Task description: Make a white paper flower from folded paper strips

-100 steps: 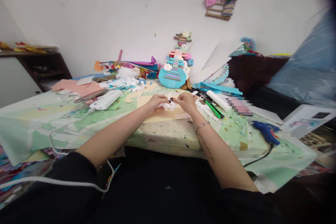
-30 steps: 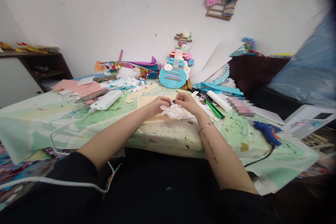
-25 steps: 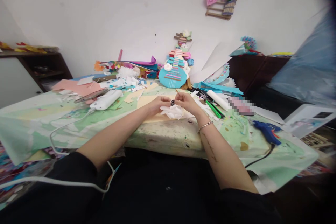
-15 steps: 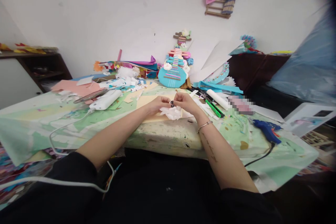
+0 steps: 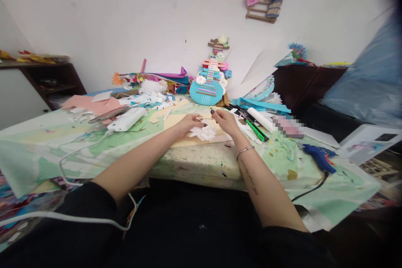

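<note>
My left hand (image 5: 190, 124) is closed in a pinch over the near middle of the table. A thin pale strip (image 5: 205, 119) stretches from its fingers across to my right hand (image 5: 225, 120). The fingertips of my right hand, with dark nails, pinch the strip's other end. Just below the strip lies a small heap of white paper pieces (image 5: 204, 133), close to my left fingertips. Under the heap is a cream sheet (image 5: 182, 144). What the strip is made of is too small to tell.
Right of my hands lie a green utility knife (image 5: 256, 130), a white roll (image 5: 260, 119) and a blue glue gun (image 5: 318, 155) with its cord. To the left is a white power bank-like box (image 5: 127, 119) with a cable. A turquoise paper instrument (image 5: 205, 94) stands behind.
My hands have drawn apart; the right has moved slightly up and right. The thin strip now shows between them, and more of the white paper heap is visible.
</note>
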Available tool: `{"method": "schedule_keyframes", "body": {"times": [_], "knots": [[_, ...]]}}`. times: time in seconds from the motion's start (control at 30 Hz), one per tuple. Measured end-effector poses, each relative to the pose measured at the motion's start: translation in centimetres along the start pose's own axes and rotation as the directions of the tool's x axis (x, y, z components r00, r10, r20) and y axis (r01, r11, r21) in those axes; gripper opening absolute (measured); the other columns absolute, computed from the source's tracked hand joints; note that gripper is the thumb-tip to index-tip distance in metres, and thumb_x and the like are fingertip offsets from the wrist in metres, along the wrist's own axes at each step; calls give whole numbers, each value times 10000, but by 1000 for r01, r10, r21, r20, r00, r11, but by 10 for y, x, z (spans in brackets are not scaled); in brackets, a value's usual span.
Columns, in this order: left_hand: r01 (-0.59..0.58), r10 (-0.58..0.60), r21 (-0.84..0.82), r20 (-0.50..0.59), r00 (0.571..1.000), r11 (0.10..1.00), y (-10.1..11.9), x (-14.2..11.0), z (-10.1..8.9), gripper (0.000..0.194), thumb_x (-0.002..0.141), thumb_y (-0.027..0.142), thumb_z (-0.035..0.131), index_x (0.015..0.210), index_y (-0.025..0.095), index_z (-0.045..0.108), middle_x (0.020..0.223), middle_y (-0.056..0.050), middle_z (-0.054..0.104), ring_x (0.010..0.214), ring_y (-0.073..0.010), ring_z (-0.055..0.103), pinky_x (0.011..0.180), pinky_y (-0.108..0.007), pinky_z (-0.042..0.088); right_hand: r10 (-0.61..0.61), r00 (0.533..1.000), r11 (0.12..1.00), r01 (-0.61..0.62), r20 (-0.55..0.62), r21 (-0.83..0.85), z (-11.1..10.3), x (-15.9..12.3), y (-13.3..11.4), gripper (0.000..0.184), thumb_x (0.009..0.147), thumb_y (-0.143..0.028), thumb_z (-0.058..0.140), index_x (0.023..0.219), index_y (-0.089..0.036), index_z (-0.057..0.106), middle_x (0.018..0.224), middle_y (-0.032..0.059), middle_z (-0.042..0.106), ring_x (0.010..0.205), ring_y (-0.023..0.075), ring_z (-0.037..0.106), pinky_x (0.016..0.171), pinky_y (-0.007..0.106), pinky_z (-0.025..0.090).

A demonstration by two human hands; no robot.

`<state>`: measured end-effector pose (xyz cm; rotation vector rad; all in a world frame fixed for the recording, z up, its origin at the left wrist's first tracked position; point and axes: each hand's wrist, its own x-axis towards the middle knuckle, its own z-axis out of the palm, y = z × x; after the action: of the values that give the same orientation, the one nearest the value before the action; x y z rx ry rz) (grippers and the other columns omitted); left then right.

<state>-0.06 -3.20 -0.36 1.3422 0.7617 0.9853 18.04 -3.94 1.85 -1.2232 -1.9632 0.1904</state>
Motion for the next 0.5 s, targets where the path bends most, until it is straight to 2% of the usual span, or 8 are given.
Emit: {"method": "schedule_keyframes", "body": {"times": [0.23, 0.5], "knots": [[-19, 19, 0, -44, 999, 1000, 0, 1, -2, 365, 494, 95, 737, 846, 91, 640, 729, -65, 674, 553, -132, 597, 515, -234, 418, -15, 1000, 965, 22, 27, -260, 0, -2, -1, 403, 845, -436, 422, 636, -178, 650, 611, -5, 608, 639, 126, 510, 656, 261, 223], [-58, 68, 124, -81, 994, 991, -1, 2, -4, 313, 523, 154, 737, 822, 105, 661, 657, -37, 665, 504, -108, 561, 472, -207, 379, -4, 999, 929, 18, 38, -370, 5, 0, 3, 395, 844, -423, 432, 608, -166, 619, 640, 12, 625, 655, 132, 505, 620, 270, 180]]}}
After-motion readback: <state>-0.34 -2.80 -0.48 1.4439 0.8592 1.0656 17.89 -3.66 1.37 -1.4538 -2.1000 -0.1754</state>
